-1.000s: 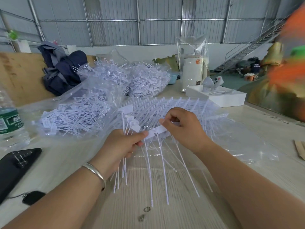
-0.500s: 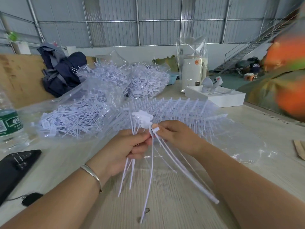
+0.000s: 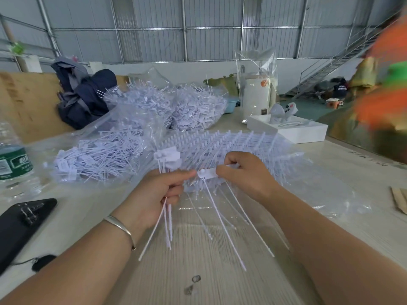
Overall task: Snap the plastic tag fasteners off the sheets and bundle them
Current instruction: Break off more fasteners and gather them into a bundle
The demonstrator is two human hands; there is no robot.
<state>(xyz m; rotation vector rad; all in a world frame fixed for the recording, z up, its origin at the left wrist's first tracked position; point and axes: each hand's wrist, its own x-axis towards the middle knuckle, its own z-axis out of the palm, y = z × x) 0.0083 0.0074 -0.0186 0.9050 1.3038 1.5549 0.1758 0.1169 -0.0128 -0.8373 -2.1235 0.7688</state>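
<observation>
My left hand (image 3: 158, 192) grips a small bundle of white tag fasteners (image 3: 167, 158), flat heads up and thin tails hanging below the fist. Its thumb tip touches the head of another fastener strip (image 3: 208, 173). My right hand (image 3: 244, 172) pinches that strip by its flat tab, and its long tails slant down toward the table. Just behind both hands lies the fanned sheet of joined fasteners (image 3: 233, 144) on clear plastic wrap.
A clear bag of loose fasteners (image 3: 99, 155) lies at left, two fuller bags (image 3: 176, 106) behind. A water bottle (image 3: 13, 159) and a black phone (image 3: 22, 219) sit at far left. A white box (image 3: 293, 129) stands back right. Bare table (image 3: 198, 260) lies near me.
My right hand has pulled away to the right with a fresh strip of fasteners. The left hand's bundle stays upright, and its thumb now reaches toward the new strip's head.
</observation>
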